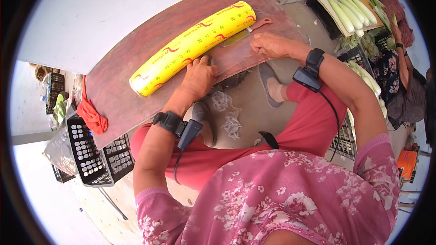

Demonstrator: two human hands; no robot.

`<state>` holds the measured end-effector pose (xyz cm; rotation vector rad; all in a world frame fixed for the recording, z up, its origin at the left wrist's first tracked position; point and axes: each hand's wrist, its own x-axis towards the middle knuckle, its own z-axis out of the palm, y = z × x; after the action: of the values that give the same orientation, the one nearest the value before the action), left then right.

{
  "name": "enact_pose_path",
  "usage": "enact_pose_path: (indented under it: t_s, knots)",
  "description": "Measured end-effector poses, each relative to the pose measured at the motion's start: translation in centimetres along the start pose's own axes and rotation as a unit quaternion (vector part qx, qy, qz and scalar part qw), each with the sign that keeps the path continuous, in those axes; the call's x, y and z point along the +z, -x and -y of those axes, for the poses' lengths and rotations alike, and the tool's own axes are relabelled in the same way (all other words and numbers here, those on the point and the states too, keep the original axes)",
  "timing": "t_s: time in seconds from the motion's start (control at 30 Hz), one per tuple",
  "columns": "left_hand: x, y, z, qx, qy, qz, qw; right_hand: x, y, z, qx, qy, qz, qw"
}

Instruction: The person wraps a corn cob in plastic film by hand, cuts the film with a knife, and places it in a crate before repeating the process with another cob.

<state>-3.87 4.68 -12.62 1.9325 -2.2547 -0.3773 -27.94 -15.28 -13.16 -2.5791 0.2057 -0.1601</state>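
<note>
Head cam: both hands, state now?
Left hand: loosely open, at the yellow roll's edge.
Right hand: closed near the knife; can't tell if holding anything.

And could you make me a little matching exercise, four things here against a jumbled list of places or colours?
Things
1. Roll
2. Knife
3. Cloth
4. Long vegetables

Places or colours
A. Draped at the left end of the table
B. Pale green and white
C. Bright yellow, with printing
D. Lying between the roll and the right hand

Right pairs: 1-C, 2-D, 3-A, 4-B
</note>
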Motion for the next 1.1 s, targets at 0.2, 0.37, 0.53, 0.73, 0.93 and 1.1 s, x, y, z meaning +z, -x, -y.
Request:
enact_pose_path:
  t_s: [0.2, 0.37, 0.53, 0.73, 0.93, 1.1]
  knots:
    - [-0.4, 0.3, -0.3, 0.013, -0.006, -0.008, 1.0, 0.6, 1.3, 0.5, 0.044, 0.003, 0.005, 0.999]
    - [0.1, 1.2, 0.0, 0.017, 0.008, 0.005, 1.0, 0.7, 2.7, 2.2, 0.071, 0.169, 0.041, 0.982]
    - [-0.1, 3.4, -1.0, 0.028, -0.013, -0.009, 0.999, 1.5, 4.1, 3.6, 0.054, 0.279, 0.084, 0.955]
    - [0.3, 5.2, -1.4, 0.027, -0.046, -0.024, 0.998, 2.3, 5.0, 4.6, 0.054, 0.32, 0.067, 0.943]
    - [0.6, 5.0, -2.5, 0.028, -0.048, 0.027, 0.998, 2.5, 5.1, 4.9, 0.07, 0.33, 0.066, 0.939]
    - [1.0, 5.2, -3.2, 0.035, -0.088, 0.016, 0.995, 2.5, 5.5, 5.7, 0.066, 0.33, 0.04, 0.941]
